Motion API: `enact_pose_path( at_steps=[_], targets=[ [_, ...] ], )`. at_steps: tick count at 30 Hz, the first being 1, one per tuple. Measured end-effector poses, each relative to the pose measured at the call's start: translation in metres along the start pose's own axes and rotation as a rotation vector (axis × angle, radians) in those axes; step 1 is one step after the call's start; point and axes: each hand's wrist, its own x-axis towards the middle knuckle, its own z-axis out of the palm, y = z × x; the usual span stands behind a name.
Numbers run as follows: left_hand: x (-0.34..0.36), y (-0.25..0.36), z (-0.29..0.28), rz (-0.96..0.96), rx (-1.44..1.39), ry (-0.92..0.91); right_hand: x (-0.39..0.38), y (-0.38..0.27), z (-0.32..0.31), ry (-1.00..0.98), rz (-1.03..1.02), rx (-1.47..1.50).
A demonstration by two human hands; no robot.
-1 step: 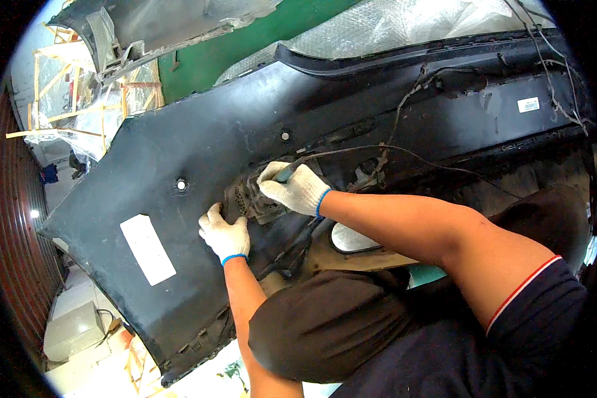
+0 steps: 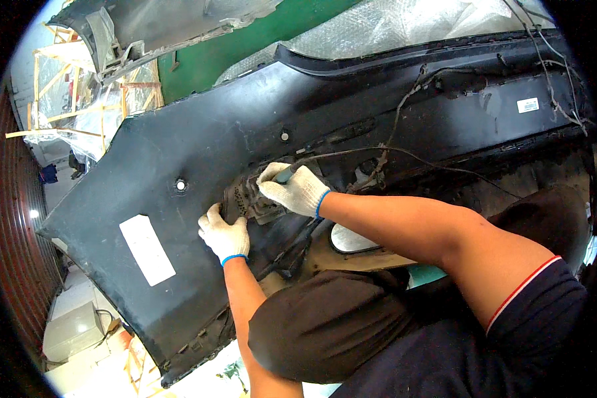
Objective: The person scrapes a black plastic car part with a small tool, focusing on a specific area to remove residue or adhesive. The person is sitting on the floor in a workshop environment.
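Observation:
A large black plastic bumper cover (image 2: 245,126) lies spread out before me. My right hand (image 2: 294,189), in a white knitted glove with a blue cuff, is closed pen-fashion round the teal handle of what looks like a soldering iron (image 2: 284,175). A thin dark cord runs from it to the right. Its tip is hidden by my fingers, over a rough dark bracket area (image 2: 240,199) on the bumper cover. My left hand (image 2: 224,233), gloved alike, rests at the left edge of that area, its fingers partly spread and the fingertips close against it.
A white paper sheet (image 2: 147,250) lies on the left part of the cover. Loose wiring (image 2: 399,113) crosses the right side. Another dark panel (image 2: 192,26) stands at the far left, near bubble wrap (image 2: 378,30) on a green floor (image 2: 192,73). My knee (image 2: 331,325) is close below my hands.

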Motion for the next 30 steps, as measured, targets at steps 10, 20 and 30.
enact_pose_path(
  at_steps=[10,20,30],
  targets=[
    [-0.001,-0.003,0.002,0.005,0.015,0.014,-0.001,0.009,0.009,0.035,-0.070,0.011],
    [0.001,0.000,0.000,-0.015,0.030,-0.009,-0.002,0.015,0.021,0.022,-0.292,-0.082],
    [0.001,0.000,0.001,-0.019,0.017,-0.008,-0.006,0.018,0.025,0.016,-0.243,-0.008]
  ],
)
